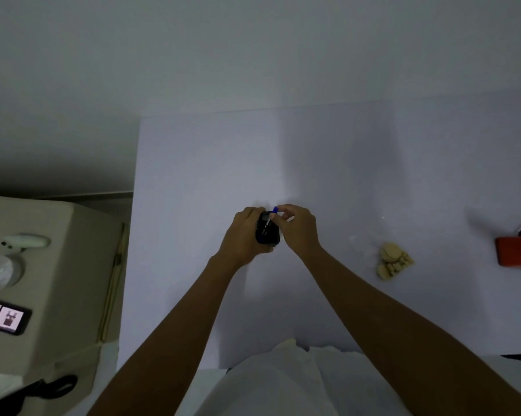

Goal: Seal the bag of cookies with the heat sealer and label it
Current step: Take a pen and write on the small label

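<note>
Head view: both hands meet over a dark device at mid-table; cookies lie to the right.

The white table point(343, 163) is bare ahead of the hands; its left edge borders a beige unit point(73, 265), its near edge runs by the person's white clothing. Both forearms reach forward and converge. Left hand point(244, 235) is wrapped around a small dark device point(268, 232), holding it. Right hand point(298, 226) pinches a blue-capped pen point(272, 216) over the device's top. Cookies point(394, 261), pale tan and heaped, lie well right of the hands; their bag is too faint to make out. The orange sealer point(515, 250) sits at the right edge.
</note>
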Motion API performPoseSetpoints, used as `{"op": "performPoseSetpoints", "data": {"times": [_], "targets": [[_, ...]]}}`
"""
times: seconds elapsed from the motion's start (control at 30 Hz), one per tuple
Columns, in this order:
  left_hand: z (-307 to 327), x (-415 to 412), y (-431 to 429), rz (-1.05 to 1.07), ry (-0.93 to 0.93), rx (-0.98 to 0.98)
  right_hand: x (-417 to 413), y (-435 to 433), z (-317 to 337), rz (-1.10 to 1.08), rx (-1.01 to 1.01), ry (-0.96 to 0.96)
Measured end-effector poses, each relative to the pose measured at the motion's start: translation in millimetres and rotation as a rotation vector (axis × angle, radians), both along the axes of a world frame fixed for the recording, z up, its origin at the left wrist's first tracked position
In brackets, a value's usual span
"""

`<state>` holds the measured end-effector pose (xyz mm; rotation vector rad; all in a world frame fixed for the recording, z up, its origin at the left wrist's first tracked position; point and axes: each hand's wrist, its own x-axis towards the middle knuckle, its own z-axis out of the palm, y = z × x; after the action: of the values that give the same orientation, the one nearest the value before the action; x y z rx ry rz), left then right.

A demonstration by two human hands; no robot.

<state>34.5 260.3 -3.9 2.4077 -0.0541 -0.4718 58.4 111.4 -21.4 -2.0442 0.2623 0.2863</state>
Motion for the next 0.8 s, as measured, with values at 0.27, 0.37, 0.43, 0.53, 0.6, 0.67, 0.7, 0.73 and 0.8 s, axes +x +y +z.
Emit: {"op": "performPoseSetpoints", "data": {"times": [0.27,0.37,0.43,0.53,0.6,0.67,0.7,0.73,0.8], "targets": [[4,-7,11,0.02,-0.048,0.006,-2,9,14,-0.057,0.136,-0.028],[4,-8,25,0.041,-0.049,0.016,-7,5,26,-0.109,0.283,-0.041],[3,-11,35,0.061,-0.039,0.02,-10,0,33,-0.127,0.336,-0.066],[-2,-15,45,0.075,-0.031,0.007,-17,-12,44,-0.188,0.51,-0.055],[-4,-16,48,0.092,-0.018,-0.007,-23,-17,47,-0.221,0.57,0.001],[-4,-17,50,0.103,-0.007,-0.012,-29,-22,46,-0.256,0.619,0.096],[-4,-17,50,0.102,-0.006,-0.001,-32,-25,45,-0.275,0.694,0.153],[-3,-18,50,0.098,-0.01,0.017,-35,-27,45,-0.295,0.807,0.219],[1,-19,47,0.088,-0.019,0.084,-41,-30,47,-0.326,1.008,0.345]]}}
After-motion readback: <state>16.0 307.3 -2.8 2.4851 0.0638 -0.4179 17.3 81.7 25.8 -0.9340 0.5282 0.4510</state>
